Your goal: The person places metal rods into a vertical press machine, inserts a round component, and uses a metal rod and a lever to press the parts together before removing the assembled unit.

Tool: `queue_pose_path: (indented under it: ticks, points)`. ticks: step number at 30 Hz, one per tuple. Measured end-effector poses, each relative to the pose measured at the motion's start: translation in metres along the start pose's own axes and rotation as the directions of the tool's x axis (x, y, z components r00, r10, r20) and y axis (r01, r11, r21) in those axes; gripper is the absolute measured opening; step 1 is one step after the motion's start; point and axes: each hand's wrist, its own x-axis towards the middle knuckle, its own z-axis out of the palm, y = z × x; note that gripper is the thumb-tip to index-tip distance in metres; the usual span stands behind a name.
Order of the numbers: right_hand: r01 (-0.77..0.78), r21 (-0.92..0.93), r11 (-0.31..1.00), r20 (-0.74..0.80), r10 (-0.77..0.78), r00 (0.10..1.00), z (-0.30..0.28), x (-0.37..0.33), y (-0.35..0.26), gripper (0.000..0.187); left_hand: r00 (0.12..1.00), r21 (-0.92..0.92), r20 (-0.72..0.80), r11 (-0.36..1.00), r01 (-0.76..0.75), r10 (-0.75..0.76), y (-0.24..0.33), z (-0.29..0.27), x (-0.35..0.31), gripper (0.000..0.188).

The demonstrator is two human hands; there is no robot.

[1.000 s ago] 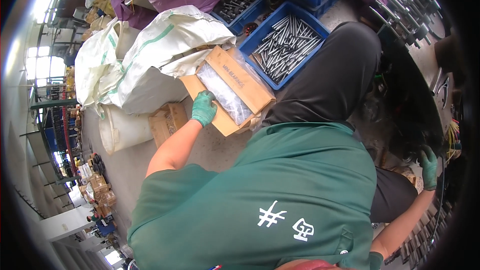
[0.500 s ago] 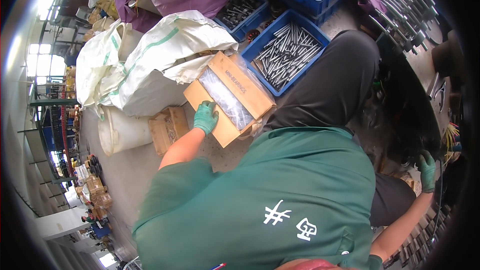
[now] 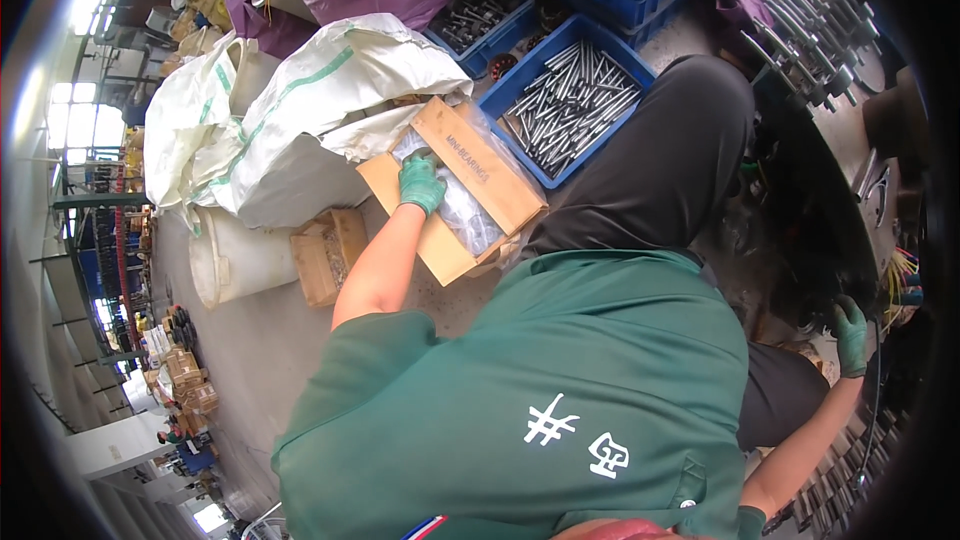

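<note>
My left hand (image 3: 422, 185), in a green glove, reaches into an open cardboard box (image 3: 478, 162). Its fingers dip among clear plastic bags (image 3: 466, 214) inside; their tips are hidden, so I cannot see whether they grip anything. The box sits tilted beside my knee, one flap folded outward under my left wrist. Far to the right, my right hand (image 3: 851, 336), gloved in green too, hangs near dark machinery at the edge of view. Its fingers look loosely apart, with nothing visible in them.
A blue crate (image 3: 572, 100) of metal rods stands beyond the box. White woven sacks (image 3: 300, 130) lie over a white bucket (image 3: 235, 255) on the left. A small carton (image 3: 328, 255) sits on the floor. Upright metal rods (image 3: 815, 25) stand at far right.
My left hand has moved off the near flap, up and into the box opening among the plastic bags. My right hand has stayed nearly in place.
</note>
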Motion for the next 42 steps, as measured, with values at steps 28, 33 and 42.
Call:
queue_pose_path:
  ticks: [28, 33, 42]
  points:
    - [0.042, 0.025, 0.999, 0.044, -0.043, 0.998, 0.000, -0.002, -0.008, 0.037, 0.999, 0.199, 0.011, 0.980, -0.032, 0.031, -0.007, -0.031, 0.002, 0.069]
    - [0.059, -0.008, 0.998, 0.107, -0.057, 0.993, 0.000, -0.014, -0.028, 0.033, 0.645, -0.331, 0.754, 0.779, 0.533, -0.121, -0.001, -0.083, -0.026, 0.029]
    - [0.080, -0.040, 0.996, 0.038, -0.079, 0.996, -0.004, -0.009, -0.007, 0.037, 0.074, -0.313, 0.949, 0.947, 0.077, 0.307, 0.089, -0.107, -0.099, 0.030]
